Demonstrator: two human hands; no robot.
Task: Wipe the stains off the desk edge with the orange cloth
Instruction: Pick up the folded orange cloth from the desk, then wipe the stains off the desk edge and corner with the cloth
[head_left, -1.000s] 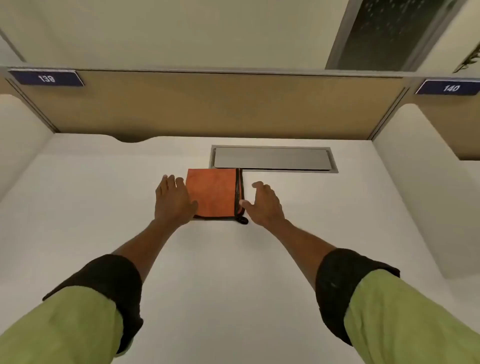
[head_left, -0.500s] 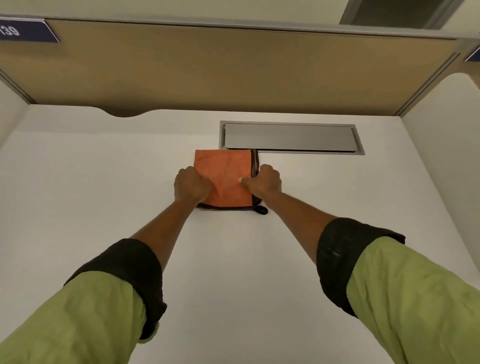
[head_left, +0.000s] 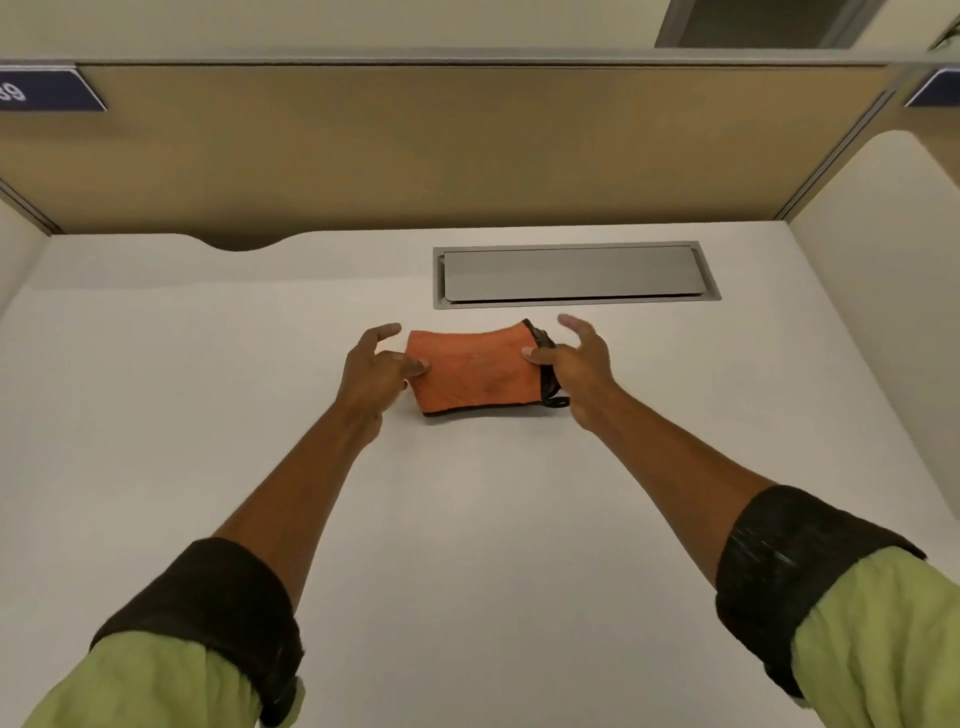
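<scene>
A: Nearest, what do your rolled sleeves show?

B: Forearms bared, I judge, for wiping.

A: And the grips?

B: My left hand and right hand each pinch one end of the folded orange cloth, remaining fingers spread, lifting it for carrying.

A: Its position?

B: Mid-desk, towards the far edge, just before the metal cable flap.

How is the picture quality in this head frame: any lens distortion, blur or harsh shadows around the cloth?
Head view: wide-angle bend bows the partition top rail; light is soft and even, with only a faint shadow under the orange cloth; no glare on the metal cable flap; left hand and right hand are slightly soft, the near sleeves softer.
</scene>
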